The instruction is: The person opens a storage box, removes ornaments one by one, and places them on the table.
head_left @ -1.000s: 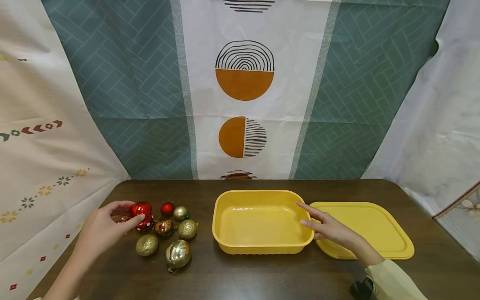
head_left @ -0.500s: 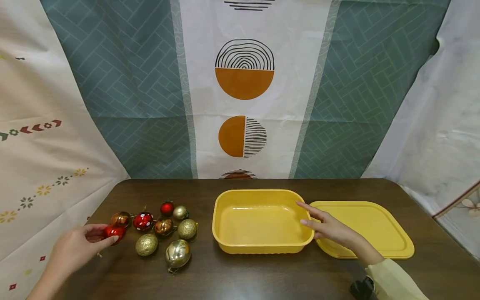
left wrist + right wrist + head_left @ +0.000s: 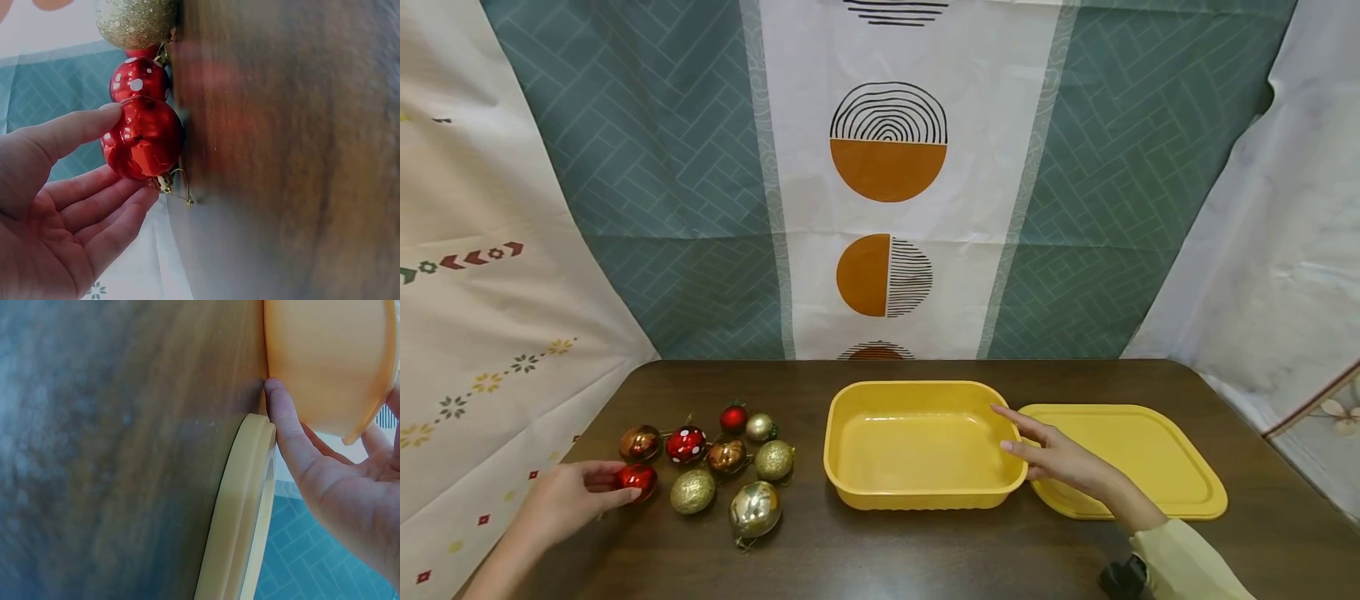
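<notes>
The left hand (image 3: pixel 568 504) is at the left edge of the dark wooden table (image 3: pixel 925 558), and its thumb and fingers pinch a shiny red bauble (image 3: pixel 638 478). In the left wrist view the thumb lies on one side of the ball (image 3: pixel 145 139) and the fingertips curl under the other side, next to its small gold cap and hook. The bauble seems to touch the table, but the wrist view is blurred there, so I cannot be sure.

The relation that matters is this: the open yellow container (image 3: pixel 925 392) lies to the right of the held ball, well apart, and the other ornaments stand between them. Its long axis goes left to right across the table. The left hand is the nearer one to all the ornaments; the right hand (image 3: pixel 1060 458) is already at the container. Its fingers are straight and relaxed against the right wall, with the thumb low on the wall (image 3: pixel 282 419), gripping nothing. The yellow lid (image 3: pixel 1180 500) lies flat just beside it, under the wrist.

Near the held ball are a red bauble with white dots (image 3: pixel 686 443), a copper one (image 3: pixel 640 442) and a gold glitter one (image 3: pixel 692 491).

I can read no brand, label or writing anywhere; the curtain behind shows only patterns.
</notes>
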Demonstrator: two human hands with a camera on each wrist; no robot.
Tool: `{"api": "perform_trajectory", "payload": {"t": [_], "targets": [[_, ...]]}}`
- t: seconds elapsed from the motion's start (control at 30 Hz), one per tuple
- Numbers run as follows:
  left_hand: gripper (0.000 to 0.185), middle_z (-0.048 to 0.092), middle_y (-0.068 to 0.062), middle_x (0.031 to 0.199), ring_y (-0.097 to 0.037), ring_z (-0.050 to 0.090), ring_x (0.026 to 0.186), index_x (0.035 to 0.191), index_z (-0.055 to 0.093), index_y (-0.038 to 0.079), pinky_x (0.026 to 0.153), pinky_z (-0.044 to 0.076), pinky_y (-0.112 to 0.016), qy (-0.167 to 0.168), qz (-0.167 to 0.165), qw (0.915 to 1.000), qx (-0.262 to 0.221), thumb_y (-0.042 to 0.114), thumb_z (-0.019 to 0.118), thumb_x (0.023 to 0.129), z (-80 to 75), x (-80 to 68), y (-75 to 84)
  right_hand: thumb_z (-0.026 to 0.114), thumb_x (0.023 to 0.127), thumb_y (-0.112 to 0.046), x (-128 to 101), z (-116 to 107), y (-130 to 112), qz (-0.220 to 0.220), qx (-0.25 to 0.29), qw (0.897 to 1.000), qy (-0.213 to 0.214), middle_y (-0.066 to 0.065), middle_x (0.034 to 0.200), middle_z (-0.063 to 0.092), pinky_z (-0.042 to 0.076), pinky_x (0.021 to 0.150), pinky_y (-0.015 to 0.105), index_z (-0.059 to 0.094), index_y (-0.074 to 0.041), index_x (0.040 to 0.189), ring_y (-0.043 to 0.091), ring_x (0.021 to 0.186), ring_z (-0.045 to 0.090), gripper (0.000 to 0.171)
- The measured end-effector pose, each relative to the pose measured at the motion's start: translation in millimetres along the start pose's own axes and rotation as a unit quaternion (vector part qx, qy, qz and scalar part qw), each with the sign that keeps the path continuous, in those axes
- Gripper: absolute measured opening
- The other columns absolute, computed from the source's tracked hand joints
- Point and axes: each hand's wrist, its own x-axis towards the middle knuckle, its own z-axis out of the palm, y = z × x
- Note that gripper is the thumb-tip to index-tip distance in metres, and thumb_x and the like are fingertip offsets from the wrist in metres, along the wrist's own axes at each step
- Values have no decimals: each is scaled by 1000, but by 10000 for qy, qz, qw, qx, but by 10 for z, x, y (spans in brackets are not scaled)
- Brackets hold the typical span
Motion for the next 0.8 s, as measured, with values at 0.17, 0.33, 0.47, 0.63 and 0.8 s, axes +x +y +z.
{"api": "perform_trajectory", "payload": {"t": [0.17, 0.33, 0.47, 0.63, 0.8], "targets": [[60, 67, -20, 88, -22, 65, 74, 103, 61, -13, 57, 46, -25, -77, -35, 10000, 6, 34, 76, 70, 10, 11, -23, 49, 95, -27, -6, 1, -7, -17, 42, 10000, -13, 27, 148, 3, 51, 78, 34, 16, -15, 147, 25, 103, 55, 63], [60, 67, -21, 90, -24, 65, 77, 104, 60, -13, 57, 46, -25, -136, -104, 9998, -79, 35, 76, 71, 15, 15, -23, 47, 96, -24, -18, -1, -11, -90, 160, 9998, -109, 28, 148, 1, 50, 81, 38, 14, -13, 147, 26, 108, 53, 62], [59, 67, -21, 89, -23, 65, 76, 104, 60, -13, 55, 46, -24, -136, -183, 9996, -146, 33, 76, 71, 13, 4, -22, 47, 95, -24, -15, 2, -17, -93, 150, 9998, -114, 28, 148, 1, 50, 81, 37, 14, -13, 147, 25, 107, 54, 62], [63, 66, -24, 92, -25, 65, 78, 108, 57, -15, 55, 47, -24, -163, -265, 9992, -270, 34, 76, 72, 12, -1, -5, 47, 95, -25, -16, -4, -21, -80, 53, 9999, -66, 28, 148, 2, 50, 82, 39, 16, -14, 147, 29, 110, 52, 62], [65, 65, -25, 96, -28, 65, 82, 110, 56, -15, 57, 47, -23, -68, -141, 9997, -207, 35, 75, 73, -14, -8, 47, 46, 96, -27, -41, -48, -43, -126, -156, 9998, 55, 28, 147, 4, 49, 83, 41, 16, -15, 147, 40, 120, 43, 60]]}}
